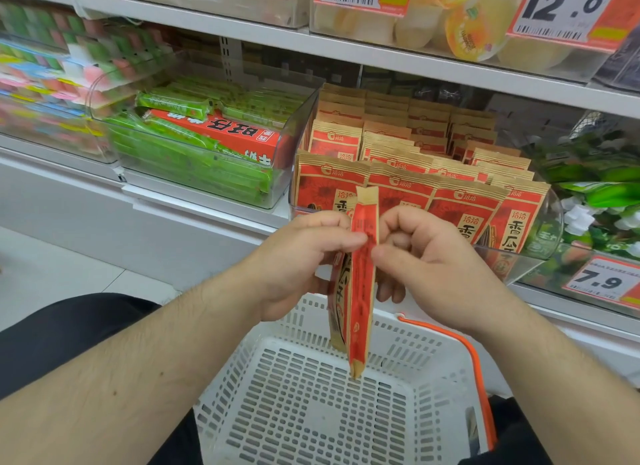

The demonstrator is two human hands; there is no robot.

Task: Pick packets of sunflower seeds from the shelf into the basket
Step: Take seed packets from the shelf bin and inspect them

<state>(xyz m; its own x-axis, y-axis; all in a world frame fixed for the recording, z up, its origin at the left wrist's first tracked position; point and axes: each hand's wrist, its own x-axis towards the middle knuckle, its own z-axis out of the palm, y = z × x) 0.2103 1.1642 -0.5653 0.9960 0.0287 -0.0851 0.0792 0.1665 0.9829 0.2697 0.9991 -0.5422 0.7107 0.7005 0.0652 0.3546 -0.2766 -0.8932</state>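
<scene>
A red and tan packet of sunflower seeds (361,291) hangs edge-on above the white perforated basket (304,402). My left hand (298,260) pinches it from the left and my right hand (426,260) pinches it from the right, thumbs meeting near its upper part. A second packet (338,312) seems to hang just behind it on the left. Several more packets of the same kind (415,159) stand in rows in a clear bin (519,256) on the shelf right behind my hands. Nothing lies on the basket's floor.
The basket has an orange handle (474,360) folded down at its right side. To the left a clear bin holds green bars and a red box (214,132). Green and white packs (602,201) fill the bin on the right. Price tags (599,284) hang on the shelf edges.
</scene>
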